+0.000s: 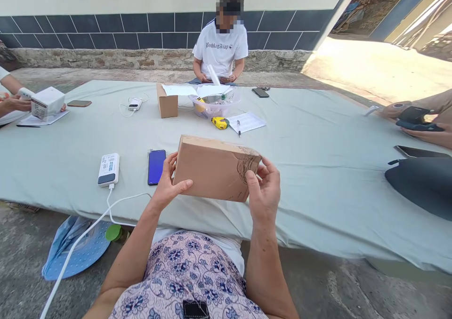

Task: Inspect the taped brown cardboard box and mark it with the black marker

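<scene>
A brown cardboard box (212, 168) is held up between my two hands over the near edge of the table. My left hand (168, 180) grips its left end, thumb on the front face and fingers behind. At the right end, my right hand (263, 185) has its thumb pressed on the face beside dark scribbled lines, the fingers behind the edge. A phone (157, 167) with a blue screen lies just left of my left hand. Further left is a white power bank (108, 170) with a white cable plugged in.
A clear plastic basin (216, 107) with papers stands mid-table, by a small cardboard box (167, 105), a yellow tape measure (220, 123) and a written sheet (247, 122) with a pen. People sit opposite, left and right. A dark cap (422, 187) lies at right; a blue hat (79, 251) is below.
</scene>
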Demonstrator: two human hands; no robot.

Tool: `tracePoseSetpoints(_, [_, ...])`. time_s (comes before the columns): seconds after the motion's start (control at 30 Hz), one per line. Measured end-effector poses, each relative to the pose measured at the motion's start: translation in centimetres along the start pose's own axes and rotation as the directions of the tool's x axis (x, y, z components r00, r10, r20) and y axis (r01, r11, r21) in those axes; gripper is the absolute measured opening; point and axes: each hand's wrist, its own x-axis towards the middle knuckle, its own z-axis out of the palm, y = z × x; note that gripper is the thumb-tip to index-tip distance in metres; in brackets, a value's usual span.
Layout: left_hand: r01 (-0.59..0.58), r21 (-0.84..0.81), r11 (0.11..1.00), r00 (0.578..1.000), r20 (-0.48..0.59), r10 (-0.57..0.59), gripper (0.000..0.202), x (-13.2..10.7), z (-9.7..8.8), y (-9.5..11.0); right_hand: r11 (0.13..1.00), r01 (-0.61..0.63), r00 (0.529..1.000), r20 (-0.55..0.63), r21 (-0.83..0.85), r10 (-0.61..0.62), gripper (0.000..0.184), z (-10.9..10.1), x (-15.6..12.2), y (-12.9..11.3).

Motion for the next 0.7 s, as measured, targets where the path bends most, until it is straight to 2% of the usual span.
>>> tracePoseSetpoints(0.1, [-0.162,0.239,0.957,0.986,-0.009,0.169,0.097,0.0,0.4,-0.6,0.995,0.068,0.994,-0.080,-0.070,-0.073,0.072,-0.2,-0.2,-1.2])
tracePoseSetpoints(0.17, [-0.318,0.445,0.837,0.937,0.013,0.349,0.094,0.0,0.7,-0.9,0.979,0.161,0.983,-0.070,-0.121,-0.170,0.081,-0.4,-0.5,-2.0])
tracePoseSetpoints(0.23, [-0.479,0.594,0.647,0.838,0.089,0.539,0.092,0.1,1.0,-1.0,0.961,0.242,0.970,-0.006,-0.133,-0.245,0.091,-0.5,-1.0,-2.7])
tracePoseSetpoints(0.3, [-0.589,0.660,0.467,0.723,0.172,0.669,0.093,0.1,1.3,-0.9,0.943,0.304,0.953,0.056,-0.132,-0.299,0.100,-0.3,-1.5,-3.1])
tracePoseSetpoints(0.37, [-0.640,0.675,0.367,0.646,0.215,0.732,0.096,0.2,1.4,-0.8,0.925,0.354,0.934,0.095,-0.138,-0.343,0.105,0.0,-1.9,-3.3])
tracePoseSetpoints(0.53, [-0.693,0.648,0.318,0.579,0.237,0.780,0.098,0.4,1.0,-0.5,0.907,0.381,0.923,0.125,-0.181,-0.363,0.106,0.5,-2.0,-3.0])
tracePoseSetpoints(0.7, [-0.743,0.560,0.367,0.563,0.225,0.795,0.097,0.6,0.1,-0.4,0.932,0.291,0.956,0.097,-0.218,-0.276,0.106,-0.4,-1.0,-2.2])
